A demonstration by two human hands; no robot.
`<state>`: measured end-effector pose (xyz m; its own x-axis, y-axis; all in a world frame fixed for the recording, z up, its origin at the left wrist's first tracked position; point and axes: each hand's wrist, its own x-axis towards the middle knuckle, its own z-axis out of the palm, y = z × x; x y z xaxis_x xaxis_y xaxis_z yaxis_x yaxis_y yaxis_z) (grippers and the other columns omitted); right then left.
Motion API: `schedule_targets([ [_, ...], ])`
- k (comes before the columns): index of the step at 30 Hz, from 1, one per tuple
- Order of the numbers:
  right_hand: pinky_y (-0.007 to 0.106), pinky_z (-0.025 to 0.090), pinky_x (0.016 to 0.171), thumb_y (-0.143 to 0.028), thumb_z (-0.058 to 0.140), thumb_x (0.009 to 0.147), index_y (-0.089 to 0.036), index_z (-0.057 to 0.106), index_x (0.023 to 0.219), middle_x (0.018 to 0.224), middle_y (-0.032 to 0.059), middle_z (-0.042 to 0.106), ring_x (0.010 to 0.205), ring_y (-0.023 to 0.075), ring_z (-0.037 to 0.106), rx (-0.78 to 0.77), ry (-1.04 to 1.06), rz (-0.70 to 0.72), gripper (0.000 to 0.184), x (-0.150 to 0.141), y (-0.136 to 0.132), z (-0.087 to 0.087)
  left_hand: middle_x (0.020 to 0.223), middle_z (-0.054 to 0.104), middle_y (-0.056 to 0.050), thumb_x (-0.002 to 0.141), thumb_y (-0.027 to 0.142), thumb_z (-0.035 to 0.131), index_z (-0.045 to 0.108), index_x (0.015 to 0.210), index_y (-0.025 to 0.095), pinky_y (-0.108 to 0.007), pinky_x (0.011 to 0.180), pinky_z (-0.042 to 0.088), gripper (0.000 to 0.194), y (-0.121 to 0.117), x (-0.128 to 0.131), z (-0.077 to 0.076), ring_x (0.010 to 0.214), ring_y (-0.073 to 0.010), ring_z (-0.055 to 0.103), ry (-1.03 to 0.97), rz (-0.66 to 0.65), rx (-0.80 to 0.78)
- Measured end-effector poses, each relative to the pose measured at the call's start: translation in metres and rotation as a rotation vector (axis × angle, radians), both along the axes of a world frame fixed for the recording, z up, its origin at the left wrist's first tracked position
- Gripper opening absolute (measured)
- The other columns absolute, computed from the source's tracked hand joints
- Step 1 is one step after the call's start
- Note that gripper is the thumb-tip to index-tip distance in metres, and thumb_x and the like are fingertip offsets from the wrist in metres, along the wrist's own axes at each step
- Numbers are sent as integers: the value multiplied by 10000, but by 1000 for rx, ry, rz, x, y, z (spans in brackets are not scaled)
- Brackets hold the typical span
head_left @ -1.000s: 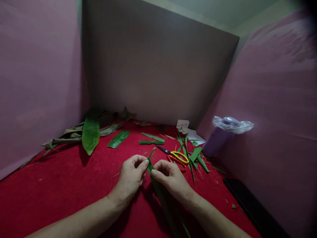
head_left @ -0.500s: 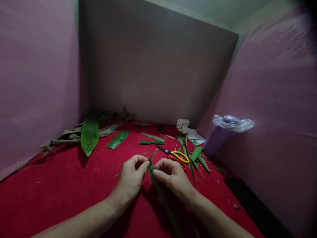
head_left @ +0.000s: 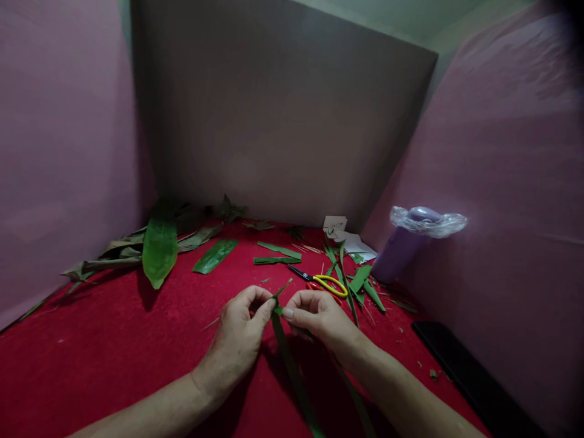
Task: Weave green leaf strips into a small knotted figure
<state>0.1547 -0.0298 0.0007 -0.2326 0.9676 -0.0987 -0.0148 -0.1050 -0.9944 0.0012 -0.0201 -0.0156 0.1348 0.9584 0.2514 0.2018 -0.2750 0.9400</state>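
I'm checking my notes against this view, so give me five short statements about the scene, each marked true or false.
1. The left hand pinches a green strip. True.
2. The scissors have one yellow handle and one red. True.
3. The right hand holds the scissors. False: it pinches the strip; the scissors lie on the red surface.
4. A purple container has clear plastic around its top. True.
5. The biggest leaf is right of the scissors. False: it is to their left.
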Motion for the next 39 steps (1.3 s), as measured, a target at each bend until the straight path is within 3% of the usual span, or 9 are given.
schedule_targets([
  [7,161,221,352,-331,683,688,-126,564,670,568,-2,608,378,31,404,-144,202,45,238,3,-2,0,594,570,14,724,291,593,595,666,165,-222,548,385,138,0,3,3,565,-119,490,-159,-65,-145],
  [15,170,163,381,-308,627,742,-104,580,636,441,-49,451,374,21,307,-188,364,78,235,-2,-5,-5,501,533,45,652,348,652,573,666,159,-179,351,192,205,-5,5,9,355,-39,306,-335,-124,-383],
  [26,170,150,378,-280,622,731,-100,586,662,573,-19,510,411,18,331,-219,421,49,196,-1,-5,-7,558,598,0,689,330,652,581,705,141,-166,368,227,202,-2,2,5,374,-34,334,-321,-177,-401],
  [33,174,137,378,-318,614,749,-116,545,593,430,-53,414,375,26,281,-209,361,60,265,0,-3,-7,551,609,7,589,257,728,590,672,142,-172,386,288,198,-3,2,9,408,-54,411,-276,-162,-406],
  [39,165,108,366,-266,603,743,-111,524,592,489,-47,416,391,19,262,-263,414,102,230,4,-1,-7,578,628,3,572,188,722,608,643,137,-198,529,405,144,-2,2,10,533,-90,531,-317,-144,-384],
])
